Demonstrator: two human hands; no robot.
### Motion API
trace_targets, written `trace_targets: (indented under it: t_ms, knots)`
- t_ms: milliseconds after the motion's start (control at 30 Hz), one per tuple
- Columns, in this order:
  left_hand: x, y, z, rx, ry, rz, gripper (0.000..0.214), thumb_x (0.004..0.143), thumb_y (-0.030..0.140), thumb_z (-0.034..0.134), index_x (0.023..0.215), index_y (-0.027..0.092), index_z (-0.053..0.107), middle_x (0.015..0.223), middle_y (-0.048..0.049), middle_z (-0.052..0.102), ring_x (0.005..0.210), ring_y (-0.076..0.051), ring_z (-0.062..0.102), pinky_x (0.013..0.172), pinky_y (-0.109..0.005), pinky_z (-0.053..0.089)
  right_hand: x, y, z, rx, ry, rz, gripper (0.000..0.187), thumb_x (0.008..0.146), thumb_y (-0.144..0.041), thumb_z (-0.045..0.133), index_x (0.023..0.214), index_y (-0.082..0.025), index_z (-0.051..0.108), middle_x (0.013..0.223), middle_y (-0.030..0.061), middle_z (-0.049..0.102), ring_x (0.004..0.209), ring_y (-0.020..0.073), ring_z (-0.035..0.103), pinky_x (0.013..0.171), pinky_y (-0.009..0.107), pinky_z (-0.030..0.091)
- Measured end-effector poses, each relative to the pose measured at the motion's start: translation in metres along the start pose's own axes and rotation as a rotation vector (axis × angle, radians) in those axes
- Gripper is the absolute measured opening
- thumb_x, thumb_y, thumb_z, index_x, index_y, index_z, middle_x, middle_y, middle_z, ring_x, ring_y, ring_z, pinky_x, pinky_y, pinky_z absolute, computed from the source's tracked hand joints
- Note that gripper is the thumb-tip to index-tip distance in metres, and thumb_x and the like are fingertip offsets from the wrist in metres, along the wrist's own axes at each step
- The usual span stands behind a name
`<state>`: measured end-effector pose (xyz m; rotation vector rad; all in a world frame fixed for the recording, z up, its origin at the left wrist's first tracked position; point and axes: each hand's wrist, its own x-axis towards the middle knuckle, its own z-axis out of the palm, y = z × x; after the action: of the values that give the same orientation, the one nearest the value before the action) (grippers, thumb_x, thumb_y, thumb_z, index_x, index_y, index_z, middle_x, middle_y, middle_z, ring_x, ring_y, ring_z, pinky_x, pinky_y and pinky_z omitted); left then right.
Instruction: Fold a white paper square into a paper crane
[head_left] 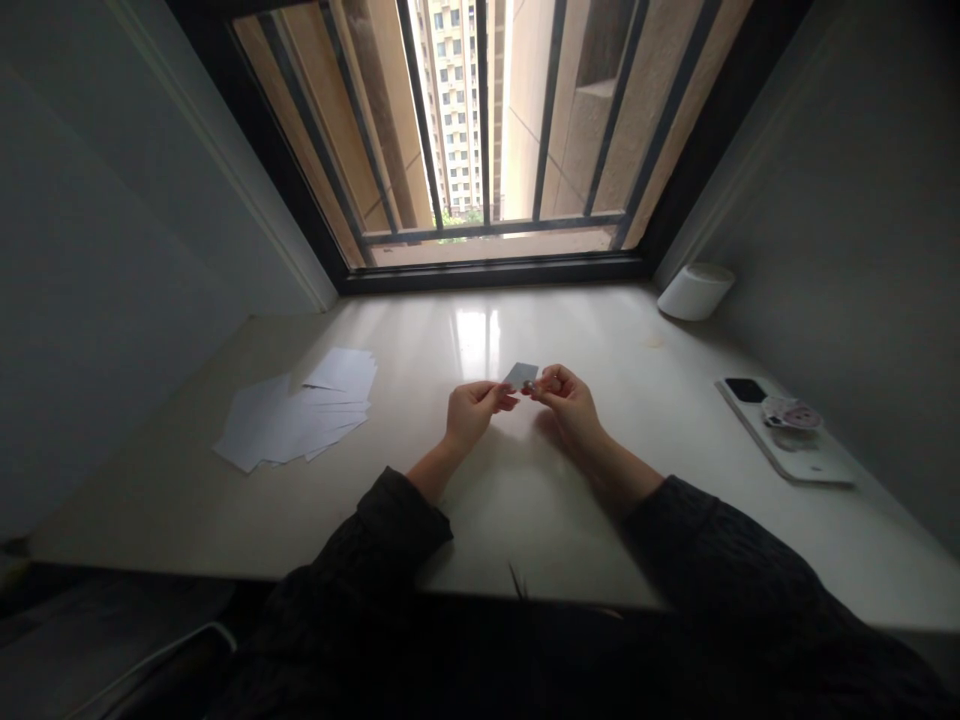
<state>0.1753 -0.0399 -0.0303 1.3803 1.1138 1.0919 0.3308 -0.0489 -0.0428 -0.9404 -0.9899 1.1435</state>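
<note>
Between my two hands a small folded piece of paper (pixel 522 374), grey in the backlight, is held up over the white sill. My left hand (pixel 474 410) pinches its lower left part between thumb and fingers. On the other side, my right hand (pixel 568 402) grips the lower right edge with thumb and fingertips. The fingertips of both hands nearly meet. How the paper is folded is too small to make out. Off to the left lies a spread of loose white paper sheets (pixel 292 415), overlapping one another.
A white phone (pixel 806 455) with a round grip on its back lies at the right. Behind it a white cylindrical object (pixel 695 292) stands by the wall. A dark-framed window (pixel 487 270) with bars closes off the back of the sill (pixel 487 530).
</note>
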Motion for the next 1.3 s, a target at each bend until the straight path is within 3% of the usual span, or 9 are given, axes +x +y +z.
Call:
trace_targets:
  t_ms: [233, 400, 667, 1000, 1300]
  knots:
    - [0.001, -0.003, -0.002, 0.242, -0.048, 0.128, 0.036, 0.074, 0.052, 0.063, 0.079, 0.017, 0.071, 0.076, -0.0048, 0.071, 0.072, -0.017, 0.065, 0.061, -0.025, 0.048, 0.003, 0.003, -0.009, -0.386, -0.082, -0.253, 0.022, 0.079, -0.039, 0.064, 0.089, -0.025, 0.051, 0.082, 0.0001, 0.058, 0.076, 0.0171, 0.058, 0.076, 0.035, 0.048]
    - [0.003, -0.003, -0.003, 0.165, 0.016, 0.075, 0.035, 0.074, 0.050, 0.064, 0.073, 0.016, 0.068, 0.068, -0.0035, 0.067, 0.065, -0.015, 0.062, 0.053, -0.023, 0.046, -0.001, -0.002, -0.007, -0.565, -0.184, -0.348, 0.015, 0.086, -0.037, 0.054, 0.094, -0.025, 0.051, 0.084, 0.0020, 0.059, 0.077, 0.0183, 0.057, 0.077, 0.037, 0.047]
    - [0.002, 0.000, 0.000, -0.034, 0.044, -0.008, 0.034, 0.072, 0.048, 0.066, 0.066, 0.015, 0.061, 0.065, -0.0024, 0.064, 0.061, -0.012, 0.060, 0.051, -0.020, 0.046, -0.003, 0.001, -0.002, -0.476, -0.149, -0.287, 0.042, 0.068, -0.042, 0.075, 0.098, -0.024, 0.052, 0.073, -0.0014, 0.062, 0.067, 0.0166, 0.060, 0.071, 0.035, 0.050]
    - [0.003, 0.000, 0.000, -0.028, 0.033, -0.045, 0.034, 0.077, 0.048, 0.060, 0.077, 0.015, 0.063, 0.072, -0.0058, 0.067, 0.075, -0.018, 0.066, 0.052, -0.021, 0.048, 0.003, 0.004, -0.007, -0.280, -0.101, -0.142, 0.031, 0.075, -0.040, 0.068, 0.098, -0.022, 0.058, 0.079, 0.0021, 0.066, 0.073, 0.0175, 0.064, 0.073, 0.035, 0.050]
    - [0.000, 0.002, 0.000, 0.095, 0.029, 0.031, 0.035, 0.081, 0.047, 0.055, 0.081, 0.015, 0.069, 0.074, -0.0077, 0.070, 0.072, -0.018, 0.067, 0.053, -0.023, 0.049, 0.005, 0.013, -0.009, -0.238, 0.050, -0.171, 0.025, 0.074, -0.040, 0.069, 0.085, -0.025, 0.053, 0.071, -0.0021, 0.061, 0.068, 0.0158, 0.060, 0.069, 0.032, 0.050]
